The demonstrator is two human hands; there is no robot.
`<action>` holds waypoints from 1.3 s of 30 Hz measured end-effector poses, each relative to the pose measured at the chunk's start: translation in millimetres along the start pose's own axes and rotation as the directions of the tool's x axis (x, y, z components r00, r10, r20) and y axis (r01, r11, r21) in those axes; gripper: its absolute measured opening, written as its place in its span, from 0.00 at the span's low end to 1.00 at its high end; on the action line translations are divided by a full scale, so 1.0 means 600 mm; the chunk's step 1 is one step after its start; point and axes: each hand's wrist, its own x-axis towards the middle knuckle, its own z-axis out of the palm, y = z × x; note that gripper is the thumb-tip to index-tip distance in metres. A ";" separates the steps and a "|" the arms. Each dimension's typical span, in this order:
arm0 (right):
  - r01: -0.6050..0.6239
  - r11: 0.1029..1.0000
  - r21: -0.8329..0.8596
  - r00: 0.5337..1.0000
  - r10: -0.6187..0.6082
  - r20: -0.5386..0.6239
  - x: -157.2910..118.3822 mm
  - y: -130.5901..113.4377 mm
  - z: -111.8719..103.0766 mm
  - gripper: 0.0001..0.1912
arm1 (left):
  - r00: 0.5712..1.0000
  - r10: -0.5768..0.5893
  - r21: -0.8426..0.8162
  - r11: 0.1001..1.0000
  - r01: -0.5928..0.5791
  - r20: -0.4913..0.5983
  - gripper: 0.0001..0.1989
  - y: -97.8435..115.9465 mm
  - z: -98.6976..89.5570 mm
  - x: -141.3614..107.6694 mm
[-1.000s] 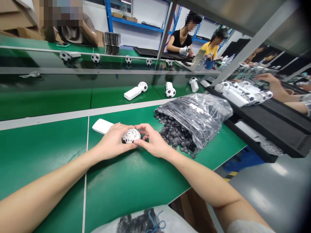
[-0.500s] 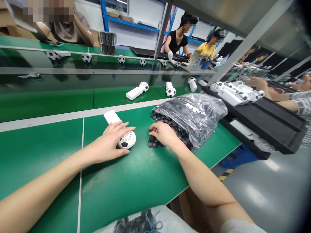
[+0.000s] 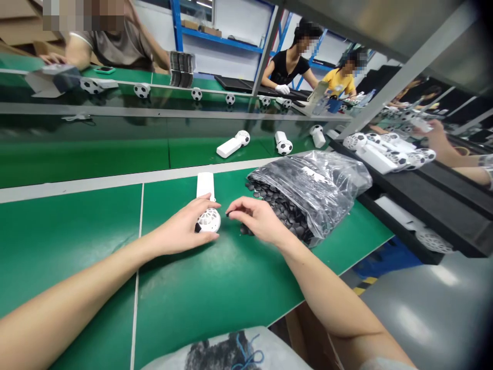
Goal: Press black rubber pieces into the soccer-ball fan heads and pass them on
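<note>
- Lattice ball shell [image 3: 208,221], white, cupped in my left grip [image 3: 180,227] above the green bench [image 3: 69,221]
- Right grip [image 3: 257,220] pinched just beside it; cannot tell if it has hold of anything
- White handle [image 3: 205,186] just behind the shell
- Black patches [image 3: 280,209] spilling from a clear plastic bag [image 3: 333,189] at center right

the left hand [image 3: 180,227] hides much of the white lattice ball [image 3: 209,221].

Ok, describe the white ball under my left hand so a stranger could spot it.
On the green workbench, left of the bag of black patches, your left hand covers a white lattice ball with a white handle. Unlike the black-patched balls beyond, its holes are mostly open.
</note>
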 end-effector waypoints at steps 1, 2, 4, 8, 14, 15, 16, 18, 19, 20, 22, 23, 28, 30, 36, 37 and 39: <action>0.066 0.993 0.102 0.998 -0.067 0.014 -0.001 -0.004 0.004 0.04 | 1.000 0.014 -0.004 1.000 -0.014 0.000 0.27 0.001 0.002 0.001; 0.130 0.979 0.157 0.991 -0.134 0.020 -0.002 -0.008 0.009 0.04 | 1.000 0.029 -0.008 1.000 -0.029 0.002 0.26 0.001 0.003 0.001; 0.214 0.958 0.190 0.975 -0.222 0.021 -0.002 -0.012 0.020 0.06 | 0.999 0.044 -0.012 0.999 -0.044 -0.004 0.24 0.002 0.004 0.002; 0.200 0.951 0.235 0.978 -0.207 0.007 0.002 -0.010 0.040 0.06 | 0.999 0.043 -0.028 0.999 -0.043 -0.013 0.24 0.002 0.002 0.003; 0.061 0.924 0.378 0.998 -0.069 0.008 0.010 -0.010 0.048 0.04 | 0.999 0.033 -0.060 0.998 -0.035 -0.026 0.20 0.005 0.003 0.003; 0.051 0.925 0.378 0.998 -0.064 0.021 0.010 -0.011 0.047 0.04 | 0.999 0.031 -0.058 0.998 -0.032 -0.028 0.20 0.005 0.004 0.003; 0.045 0.925 0.378 0.998 -0.060 0.028 0.011 -0.011 0.047 0.05 | 0.999 0.027 -0.053 0.998 -0.028 -0.032 0.19 0.006 0.004 0.003; 0.033 0.923 0.385 0.999 -0.047 0.027 0.010 -0.011 0.045 0.06 | 0.999 0.022 -0.047 0.999 -0.024 -0.042 0.19 0.006 0.005 0.003; 0.023 0.921 0.388 0.999 -0.037 0.027 0.009 -0.010 0.045 0.07 | 0.999 0.024 -0.046 0.999 -0.026 -0.047 0.19 0.005 0.005 0.003; 0.010 0.921 0.390 0.999 -0.023 0.029 0.009 -0.009 0.046 0.07 | 0.998 0.032 -0.045 0.998 -0.034 -0.049 0.18 0.005 0.005 0.003; -0.021 0.918 0.397 0.999 0.009 0.032 0.007 -0.007 0.050 0.09 | 0.997 0.048 -0.049 0.998 -0.051 -0.052 0.17 0.005 0.005 0.003; -0.036 0.915 0.401 0.999 0.023 0.037 0.007 -0.006 0.053 0.09 | 0.997 0.053 -0.054 0.997 -0.056 -0.051 0.17 0.005 0.005 0.003; -0.058 0.934 0.352 0.997 0.038 0.063 0.016 0.000 0.050 0.12 | 1.000 0.018 -0.113 0.993 -0.020 -0.025 0.19 0.003 0.004 0.003; -0.100 0.956 0.275 0.992 0.074 0.102 0.017 0.005 0.030 0.12 | 1.000 0.020 -0.126 0.992 -0.022 -0.017 0.21 -0.004 -0.001 0.004; -0.254 0.925 -0.284 0.962 0.271 0.021 0.006 0.019 -0.046 0.05 | 0.977 -0.176 -0.043 0.984 0.172 -0.121 0.27 -0.038 -0.026 0.011; -0.273 0.893 -0.357 0.954 0.300 0.019 0.004 0.018 -0.050 0.06 | 0.968 -0.212 -0.050 0.977 0.207 -0.132 0.27 -0.040 -0.026 0.011; -0.307 0.840 -0.446 0.937 0.348 0.011 0.003 0.012 -0.050 0.07 | 0.970 -0.203 -0.058 0.979 0.197 -0.134 0.26 -0.037 -0.023 0.012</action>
